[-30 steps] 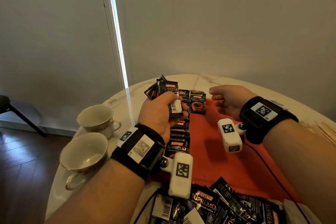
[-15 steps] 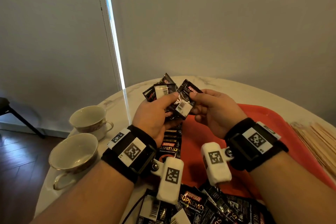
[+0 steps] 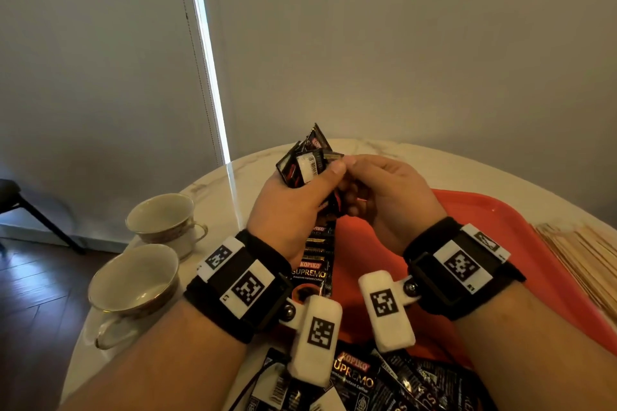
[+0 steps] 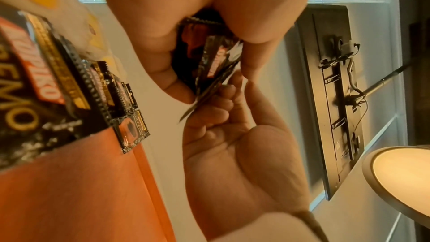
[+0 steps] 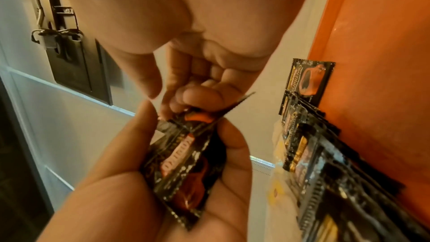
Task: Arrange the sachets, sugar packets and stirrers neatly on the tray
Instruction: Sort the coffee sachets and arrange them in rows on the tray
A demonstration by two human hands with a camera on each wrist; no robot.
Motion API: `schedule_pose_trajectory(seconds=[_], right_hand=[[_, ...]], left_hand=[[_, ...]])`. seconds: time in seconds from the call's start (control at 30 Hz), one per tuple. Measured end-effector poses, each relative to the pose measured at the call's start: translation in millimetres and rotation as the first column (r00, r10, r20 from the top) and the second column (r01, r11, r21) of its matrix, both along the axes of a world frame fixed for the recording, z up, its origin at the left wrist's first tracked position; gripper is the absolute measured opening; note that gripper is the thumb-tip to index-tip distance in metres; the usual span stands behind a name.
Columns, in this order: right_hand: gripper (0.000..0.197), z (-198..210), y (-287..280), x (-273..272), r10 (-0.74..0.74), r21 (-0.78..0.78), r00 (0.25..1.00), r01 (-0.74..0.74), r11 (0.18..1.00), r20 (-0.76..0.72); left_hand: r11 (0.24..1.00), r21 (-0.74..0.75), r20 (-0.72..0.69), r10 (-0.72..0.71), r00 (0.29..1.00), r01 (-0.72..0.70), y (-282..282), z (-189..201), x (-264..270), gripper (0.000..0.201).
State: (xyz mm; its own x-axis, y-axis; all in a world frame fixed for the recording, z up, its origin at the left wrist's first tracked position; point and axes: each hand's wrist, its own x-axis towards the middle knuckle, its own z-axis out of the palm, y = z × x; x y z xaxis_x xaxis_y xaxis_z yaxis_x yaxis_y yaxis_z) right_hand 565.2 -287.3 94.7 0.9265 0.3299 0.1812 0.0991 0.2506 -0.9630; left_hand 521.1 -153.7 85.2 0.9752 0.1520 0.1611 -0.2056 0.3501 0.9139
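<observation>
My left hand grips a fanned bunch of black foil coffee sachets; my right hand, at its 3 o'clock, pinches one sachet's edge. Below them, at 6 o'clock, a row of black sachets lines the flat red plastic tray.

— From where is the scene being viewed?
— From the head, downward; from each wrist, closely along the fingers.
— What is being shared?
— The held sachets and the tray.
</observation>
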Motion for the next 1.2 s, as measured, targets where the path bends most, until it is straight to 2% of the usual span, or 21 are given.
schedule_pose_trajectory(seconds=[0.13,0.2,0.27,0.33,0.4,0.53,0.63,0.73,0.87,0.97,1.03,1.1,1.2], right_hand=[[0.023,-2.7,-0.7,4.5,-0.052,0.018,0.998,0.051,0.999,0.027],[0.037,-4.7,-2.4,8.2,-0.071,0.03,0.997,0.07,0.997,0.026],[0.043,-4.5,-6.0,10.6,-0.052,0.027,0.998,0.053,0.998,-0.036],[0.039,-3.9,-9.9,10.8,0.003,0.016,0.994,-0.001,1.0,-0.105],[0.036,-4.1,-12.1,11.0,0.013,0.027,0.99,-0.009,1.0,-0.143],[0.024,-4.6,-11.8,13.1,-0.081,0.048,0.972,0.094,0.994,-0.22],[0.034,-5.7,-11.2,16.1,-0.155,0.057,0.94,0.18,0.982,-0.305],[0.035,-7.1,-12.3,18.8,-0.166,0.001,0.951,0.172,0.985,-0.26],[0.008,-6.9,-16.3,16.5,-0.035,-0.072,0.983,0.022,0.997,-0.183],[0.015,-6.3,-20.6,19.3,-0.079,-0.058,0.979,0.07,0.996,-0.189],[0.015,-8.2,-26.8,26.8,-0.19,-0.029,0.949,0.189,0.982,-0.251],[0.013,-13.1,-35.7,38.2,-0.31,-0.039,0.874,0.319,0.947,-0.373],[0.01,-23.8,-44.2,53.5,-0.4,-0.222,0.798,0.333,0.916,-0.451]], left_hand=[[0.999,0.031,-0.011,-0.013,1.0,0.013,2.6,-4.2,0.8,0.032],[0.998,0.055,-0.026,0.021,0.999,-0.019,3.6,-5.6,1.9,0.041],[0.997,0.066,-0.036,0.033,0.999,-0.031,5.6,-5.6,2.7,0.047],[0.997,0.072,-0.049,0.033,0.998,-0.03,7.2,-5.4,3.1,0.049],[0.996,0.082,-0.062,0.025,0.998,-0.02,7.2,-5.9,3.5,0.048],[0.996,0.089,-0.061,0.02,0.998,-0.015,8.3,-6.2,3.9,0.042],[0.996,0.084,-0.071,0.043,0.997,-0.037,8.2,-8.0,5.2,0.037],[0.998,0.011,-0.11,0.067,0.992,-0.066,8.0,-10.8,8.7,0.034],[0.991,-0.06,-0.144,0.108,0.984,-0.118,12.5,-10.0,11.5,0.036],[0.972,-0.107,-0.155,0.192,0.969,-0.21,15.4,-7.4,13.2,0.025],[0.955,-0.13,-0.149,0.246,0.958,-0.265,17.4,-5.0,14.6,0.017],[0.944,-0.143,-0.138,0.279,0.95,-0.298,18.8,-2.7,15.1,0.01],[0.934,-0.161,-0.148,0.297,0.943,-0.319,19.1,-3.1,15.5,0.014]])
